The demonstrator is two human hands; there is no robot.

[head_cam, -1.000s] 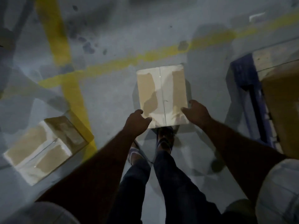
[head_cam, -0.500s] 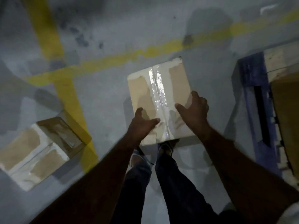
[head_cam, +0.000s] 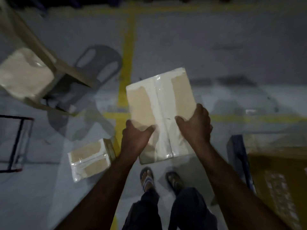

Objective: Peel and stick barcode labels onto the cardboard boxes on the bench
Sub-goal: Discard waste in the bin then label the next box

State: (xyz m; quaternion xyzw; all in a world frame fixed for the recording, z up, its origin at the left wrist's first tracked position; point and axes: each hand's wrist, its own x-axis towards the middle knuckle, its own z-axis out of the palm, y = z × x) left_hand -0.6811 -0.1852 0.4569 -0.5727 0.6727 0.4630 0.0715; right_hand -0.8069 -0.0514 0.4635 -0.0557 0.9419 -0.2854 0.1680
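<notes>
I hold a taped cardboard box in the air above the floor, in front of my legs. My left hand grips its near left edge and my right hand grips its near right edge, thumbs on top. A strip of clear tape runs down the box's middle. A second taped box lies on the floor to the left. A third pale box sits on a chair seat at the far left. No barcode label is visible.
A beige plastic chair stands at the upper left, with a dark metal frame below it. A blue pallet with brown cartons is at the right. Yellow lines cross the grey floor. My sandalled feet are below the box.
I have lifted the box off the floor and raised it higher. The view has swung so the chair, its box and the metal frame now show at the left.
</notes>
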